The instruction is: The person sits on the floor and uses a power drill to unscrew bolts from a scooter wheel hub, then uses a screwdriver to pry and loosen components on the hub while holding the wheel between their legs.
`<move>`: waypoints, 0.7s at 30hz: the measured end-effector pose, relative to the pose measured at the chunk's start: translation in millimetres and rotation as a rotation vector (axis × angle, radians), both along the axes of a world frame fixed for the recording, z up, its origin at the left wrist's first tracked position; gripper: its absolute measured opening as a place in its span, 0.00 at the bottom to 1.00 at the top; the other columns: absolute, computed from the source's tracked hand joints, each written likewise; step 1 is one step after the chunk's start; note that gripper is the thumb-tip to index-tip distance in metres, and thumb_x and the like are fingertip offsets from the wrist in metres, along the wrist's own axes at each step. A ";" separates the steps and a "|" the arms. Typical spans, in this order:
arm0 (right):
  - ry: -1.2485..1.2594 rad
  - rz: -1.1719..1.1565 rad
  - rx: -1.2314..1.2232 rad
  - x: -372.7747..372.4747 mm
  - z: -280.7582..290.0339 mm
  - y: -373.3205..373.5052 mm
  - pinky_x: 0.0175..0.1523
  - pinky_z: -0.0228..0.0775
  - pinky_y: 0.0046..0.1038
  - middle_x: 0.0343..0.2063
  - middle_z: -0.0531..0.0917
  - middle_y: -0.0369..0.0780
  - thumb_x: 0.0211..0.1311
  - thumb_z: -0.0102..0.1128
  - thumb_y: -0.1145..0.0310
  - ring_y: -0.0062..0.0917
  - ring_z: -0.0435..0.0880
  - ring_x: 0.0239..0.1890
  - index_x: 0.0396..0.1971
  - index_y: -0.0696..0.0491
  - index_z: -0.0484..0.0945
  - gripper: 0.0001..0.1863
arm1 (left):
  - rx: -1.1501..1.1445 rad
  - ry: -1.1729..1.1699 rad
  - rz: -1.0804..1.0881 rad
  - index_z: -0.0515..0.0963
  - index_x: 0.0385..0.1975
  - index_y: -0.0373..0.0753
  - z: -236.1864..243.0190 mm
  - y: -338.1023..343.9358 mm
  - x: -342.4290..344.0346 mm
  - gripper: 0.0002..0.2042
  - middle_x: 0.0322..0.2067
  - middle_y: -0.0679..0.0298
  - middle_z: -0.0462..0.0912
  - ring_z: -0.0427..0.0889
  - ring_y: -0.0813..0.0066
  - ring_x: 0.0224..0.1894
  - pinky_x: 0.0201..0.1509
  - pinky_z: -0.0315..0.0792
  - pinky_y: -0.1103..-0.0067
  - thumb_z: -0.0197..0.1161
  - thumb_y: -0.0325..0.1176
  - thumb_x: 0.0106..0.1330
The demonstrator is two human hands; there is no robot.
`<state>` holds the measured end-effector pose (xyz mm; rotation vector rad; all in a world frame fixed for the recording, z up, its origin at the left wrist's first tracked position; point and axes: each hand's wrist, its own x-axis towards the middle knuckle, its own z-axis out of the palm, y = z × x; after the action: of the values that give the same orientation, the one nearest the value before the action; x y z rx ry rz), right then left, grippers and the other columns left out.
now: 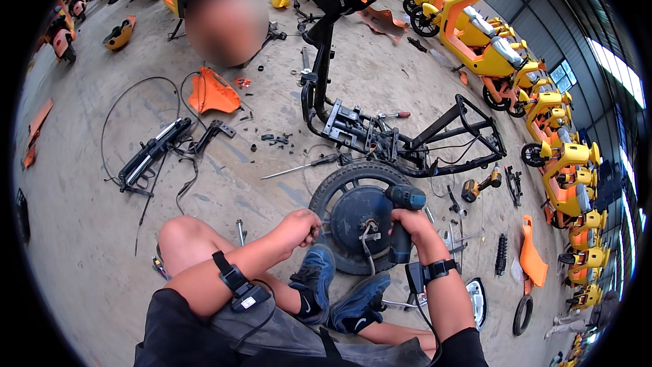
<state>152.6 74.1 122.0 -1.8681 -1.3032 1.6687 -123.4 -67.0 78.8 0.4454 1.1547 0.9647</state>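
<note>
My right hand grips the handle of a dark cordless impact driver, held upright over the right side of a black hub-motor wheel. The wheel lies flat on the floor by my shoes, with a cable at its axle. My left hand is closed, fingers curled together, just left of the tyre; whatever is in it, if anything, is too small or hidden to name. Beyond the wheel stands a bare black scooter frame, its rear end reaching to the right.
Orange panels, a long screwdriver, a second cordless driver, a shock absorber and many small parts lie scattered on the concrete floor. Yellow scooters line the right. A person with a blurred head is at the far side.
</note>
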 end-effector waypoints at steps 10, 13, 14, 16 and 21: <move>0.023 0.001 -0.006 7.5 -1.6 -1.7 0.25 0.78 0.34 0.21 0.77 0.42 0.49 0.57 0.78 0.34 0.81 0.18 0.33 0.57 0.73 0.09 | -0.033 0.057 -0.043 0.73 0.34 0.36 -16.6 7.5 -0.5 0.06 0.22 0.65 0.73 0.68 0.79 0.19 0.20 0.61 0.81 0.50 0.30 0.64; 0.077 0.002 0.019 9.1 -1.2 -1.2 0.25 0.77 0.34 0.21 0.77 0.42 0.50 0.57 0.78 0.34 0.81 0.18 0.33 0.58 0.73 0.09 | -0.042 0.067 -0.052 0.73 0.35 0.36 -12.9 6.7 0.1 0.06 0.22 0.65 0.74 0.68 0.79 0.19 0.20 0.61 0.81 0.50 0.29 0.63; 0.078 -0.004 0.016 10.1 -1.1 -1.3 0.25 0.77 0.34 0.21 0.77 0.42 0.50 0.57 0.78 0.33 0.81 0.18 0.33 0.57 0.73 0.09 | -0.043 0.073 -0.061 0.73 0.35 0.36 -11.2 7.0 0.3 0.06 0.22 0.65 0.74 0.68 0.79 0.19 0.20 0.61 0.81 0.50 0.29 0.63; 0.079 -0.014 0.009 12.3 -1.3 -0.9 0.25 0.77 0.34 0.21 0.77 0.41 0.50 0.57 0.78 0.33 0.81 0.18 0.33 0.57 0.73 0.09 | -0.037 0.077 -0.073 0.73 0.35 0.36 -11.3 6.9 1.9 0.06 0.22 0.65 0.74 0.68 0.79 0.19 0.20 0.61 0.81 0.50 0.29 0.63; 0.075 -0.017 0.019 14.8 -3.0 -3.4 0.23 0.76 0.32 0.19 0.77 0.41 0.49 0.56 0.78 0.32 0.80 0.17 0.31 0.57 0.74 0.08 | -0.037 0.080 -0.084 0.73 0.34 0.36 -12.2 7.0 1.5 0.06 0.22 0.65 0.74 0.69 0.79 0.19 0.20 0.61 0.81 0.50 0.29 0.63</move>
<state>167.4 70.7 119.0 -1.7829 -1.2658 1.6954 -122.0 -60.0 66.6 0.5026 1.2152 0.8580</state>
